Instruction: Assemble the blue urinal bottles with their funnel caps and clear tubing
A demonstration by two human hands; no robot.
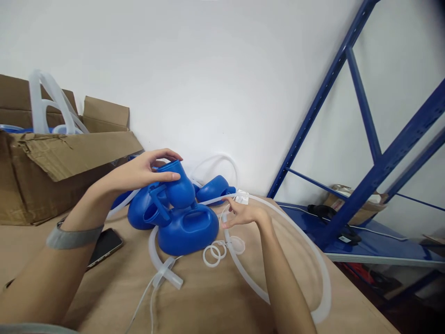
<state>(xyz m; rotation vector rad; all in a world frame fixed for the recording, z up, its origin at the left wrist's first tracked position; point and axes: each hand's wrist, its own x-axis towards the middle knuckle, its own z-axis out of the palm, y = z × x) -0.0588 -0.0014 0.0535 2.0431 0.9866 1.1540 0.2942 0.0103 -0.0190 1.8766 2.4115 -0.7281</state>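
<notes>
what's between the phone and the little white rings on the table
The wide base of the blue container sits between the phone and the white rings, as the head view shows.

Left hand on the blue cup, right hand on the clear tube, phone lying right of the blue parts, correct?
No: the head view shows the phone lying left of the blue parts, not right. Left hand on the blue cup and right hand on the clear tube are right.
</notes>
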